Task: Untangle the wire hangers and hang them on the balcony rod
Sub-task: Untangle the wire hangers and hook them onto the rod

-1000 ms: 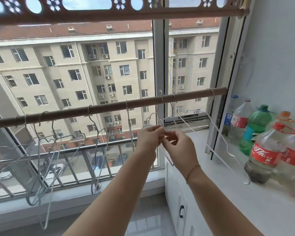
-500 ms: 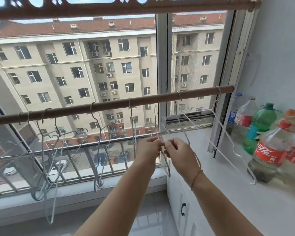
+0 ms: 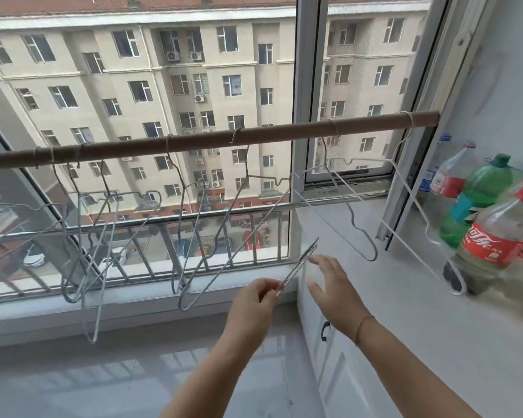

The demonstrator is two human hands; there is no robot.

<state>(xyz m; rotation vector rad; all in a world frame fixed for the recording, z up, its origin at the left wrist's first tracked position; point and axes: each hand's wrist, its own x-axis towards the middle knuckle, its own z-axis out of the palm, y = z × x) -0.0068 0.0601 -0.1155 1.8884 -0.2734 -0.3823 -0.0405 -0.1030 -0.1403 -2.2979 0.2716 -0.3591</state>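
- Left hand (image 3: pixel 255 300) at lower centre pinches the bottom corner of 1 thin grey wire hanger (image 3: pixel 299 267); right hand (image 3: pixel 332 289) hovers open beside it.
- Hanger's narrow end slants toward upper right, below the brown rod (image 3: pixel 194 143).

Left hand (image 3: pixel 258 300) fingers pinched shut — right hand (image 3: pixel 334 292) open, fingers spread.

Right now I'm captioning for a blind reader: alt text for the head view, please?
The left hand pinches a wire hanger low by the window, right hand open beside it. More hangers dangle from the brown rod; bottles stand right.
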